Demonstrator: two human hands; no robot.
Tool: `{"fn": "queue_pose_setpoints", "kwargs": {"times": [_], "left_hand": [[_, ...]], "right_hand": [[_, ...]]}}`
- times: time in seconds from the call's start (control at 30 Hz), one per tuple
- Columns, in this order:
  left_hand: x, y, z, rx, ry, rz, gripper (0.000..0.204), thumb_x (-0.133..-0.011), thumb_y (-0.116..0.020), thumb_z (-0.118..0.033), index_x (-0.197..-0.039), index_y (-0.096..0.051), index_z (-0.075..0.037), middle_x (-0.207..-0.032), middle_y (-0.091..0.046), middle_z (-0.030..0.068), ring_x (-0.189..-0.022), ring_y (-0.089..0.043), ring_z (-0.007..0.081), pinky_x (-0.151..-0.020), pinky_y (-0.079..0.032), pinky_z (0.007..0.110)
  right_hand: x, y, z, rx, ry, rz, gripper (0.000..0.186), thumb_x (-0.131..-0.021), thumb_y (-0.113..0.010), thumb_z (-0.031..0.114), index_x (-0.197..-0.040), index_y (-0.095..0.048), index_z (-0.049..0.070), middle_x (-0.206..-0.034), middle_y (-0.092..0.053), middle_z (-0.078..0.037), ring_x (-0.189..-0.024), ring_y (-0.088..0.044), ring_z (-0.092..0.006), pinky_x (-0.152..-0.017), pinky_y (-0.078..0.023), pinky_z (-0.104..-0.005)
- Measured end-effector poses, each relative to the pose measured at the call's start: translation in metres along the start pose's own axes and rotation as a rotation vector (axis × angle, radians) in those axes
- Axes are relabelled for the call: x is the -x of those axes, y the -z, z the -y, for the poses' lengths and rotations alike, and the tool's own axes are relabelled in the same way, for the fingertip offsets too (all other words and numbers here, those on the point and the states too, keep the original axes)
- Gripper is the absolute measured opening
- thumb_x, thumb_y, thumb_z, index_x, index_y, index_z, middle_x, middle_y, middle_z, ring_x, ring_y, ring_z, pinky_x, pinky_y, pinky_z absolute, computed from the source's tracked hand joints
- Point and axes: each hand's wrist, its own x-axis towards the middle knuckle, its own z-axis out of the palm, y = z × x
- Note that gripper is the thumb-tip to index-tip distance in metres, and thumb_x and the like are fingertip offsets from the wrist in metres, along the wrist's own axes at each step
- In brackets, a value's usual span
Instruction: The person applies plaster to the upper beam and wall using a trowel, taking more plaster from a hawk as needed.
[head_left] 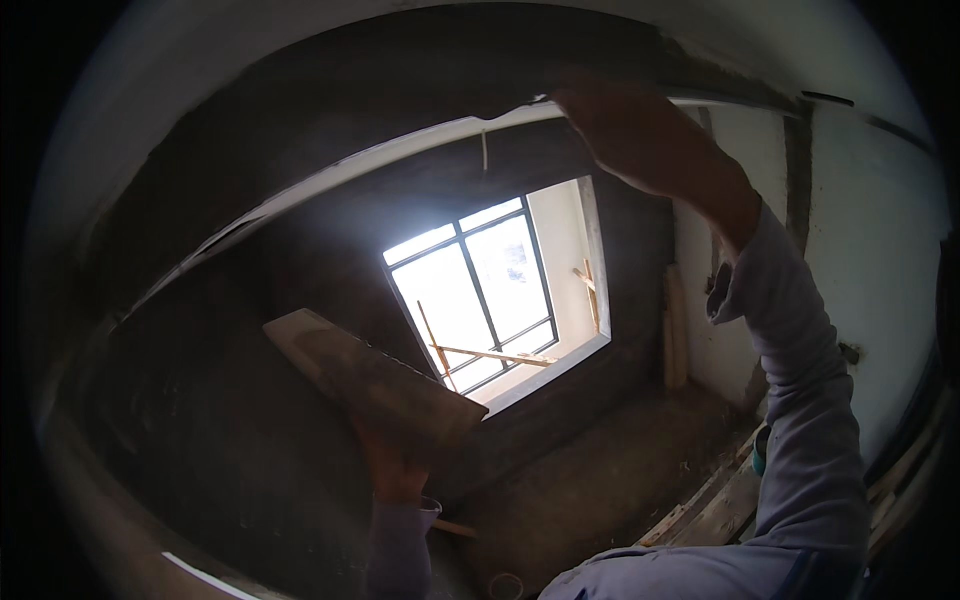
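Two bare hands are raised, both with pale grey-lilac sleeves. At about seven o'clock from the picture's middle, the left hand [392, 465] grasps from below a flat, rectangular, brownish board [370, 380]; its fingers are mostly hidden by shadow and by the board. This board lies at eight o'clock, tilted, its right end lower than its left, and it overlaps the lower corner of a bright window with dark frame [505, 270], which is near the middle. At one o'clock, the right hand [625, 130] reaches up to the lower edge of a dark grey, rough overhead band [400, 80]. It is bent, but I cannot tell if it holds something. Long wooden planks [715, 510] lie at between four and five o'clock.
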Motion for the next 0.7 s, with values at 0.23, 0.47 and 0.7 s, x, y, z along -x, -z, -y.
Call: {"fn": "queue_pose_setpoints", "kwargs": {"times": [0.23, 0.47, 0.7], "left_hand": [[0.023, -0.007, 0.049, 2.08, 0.63, -0.16, 0.058, -0.102, -0.041, -0.04, -0.149, -0.029, -0.008, -0.152, -0.033, 0.0124, -0.14, -0.031, 0.0279, -0.116, -0.023, 0.044], [0.058, -0.006, 0.066, 1.552, 0.762, -0.147, 0.055, -0.103, -0.039, -0.039, -0.148, -0.031, -0.009, -0.15, -0.035, 0.0107, -0.138, -0.034, 0.0262, -0.114, -0.026, 0.042], [0.084, -0.059, 0.091, 1.551, 0.808, -0.135, 0.054, -0.103, -0.039, -0.038, -0.147, -0.032, -0.008, -0.148, -0.037, 0.0108, -0.136, -0.036, 0.0256, -0.112, -0.028, 0.041]], "right_hand": [[0.021, -0.032, -0.071, 0.227, -0.038, 0.006, 0.029, -0.095, -0.05, 0.005, -0.123, -0.052, 0.001, -0.105, -0.063, -0.016, -0.092, -0.065, -0.0286, -0.08, -0.054, -0.041], [0.073, -0.038, -0.097, -0.446, -0.984, 0.266, 0.044, -0.1, -0.045, 0.038, -0.132, -0.052, 0.008, -0.089, -0.062, -0.005, -0.058, -0.054, -0.0119, -0.053, -0.048, -0.029], [0.215, -0.088, -0.015, -0.706, -0.762, 0.275, 0.038, -0.1, -0.043, 0.04, -0.109, -0.058, 0.006, -0.066, -0.048, 0.0, -0.047, -0.044, -0.0093, -0.043, -0.037, -0.0249]]}}
